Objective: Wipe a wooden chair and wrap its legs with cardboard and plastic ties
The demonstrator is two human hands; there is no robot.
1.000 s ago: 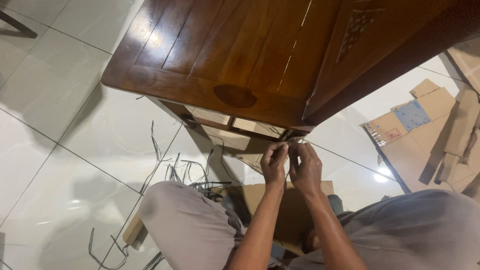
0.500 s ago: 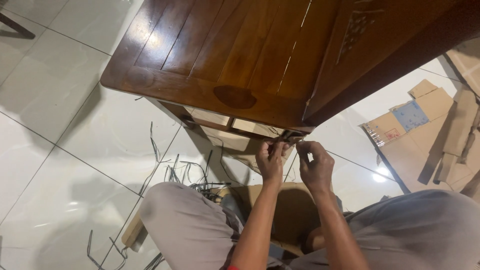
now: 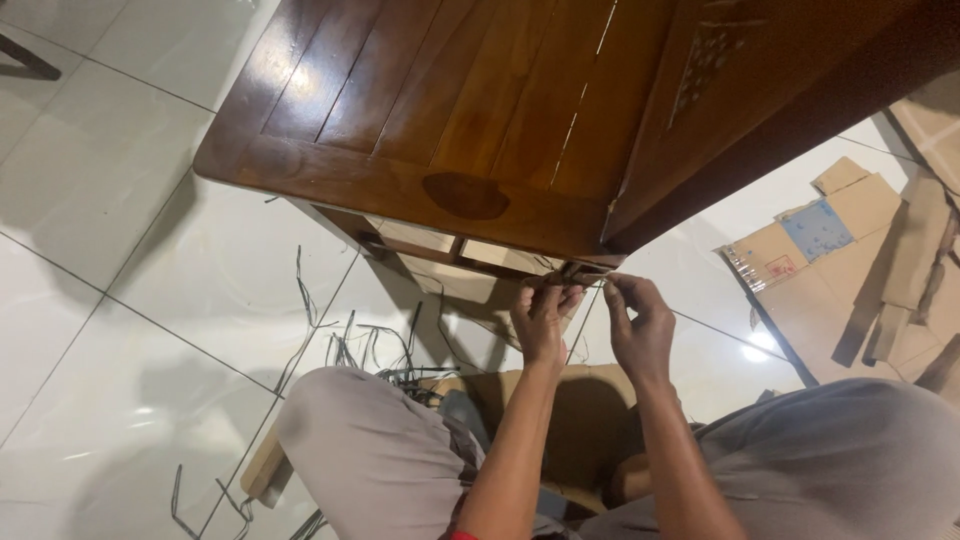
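A dark brown wooden table top [image 3: 450, 110] fills the upper middle of the head view. My left hand [image 3: 542, 322] and my right hand [image 3: 637, 328] are raised side by side to the underside of its near edge, by the corner. Fingertips of both hands pinch a small thin piece [image 3: 578, 272] right under that edge; it is too small to tell what it is. My forearms rise from between my knees, which are in grey trousers [image 3: 370, 450].
Several thin grey strips [image 3: 345, 345] lie scattered on the white tiled floor [image 3: 120, 250] to the left. Flattened cardboard pieces [image 3: 850, 250] lie at the right. A brown cardboard sheet [image 3: 585, 420] sits under my arms. The table's lower frame [image 3: 420, 245] shows beneath the top.
Both hands have risen from slightly lower toward the table's edge, and the right hand has moved a little apart from the left.
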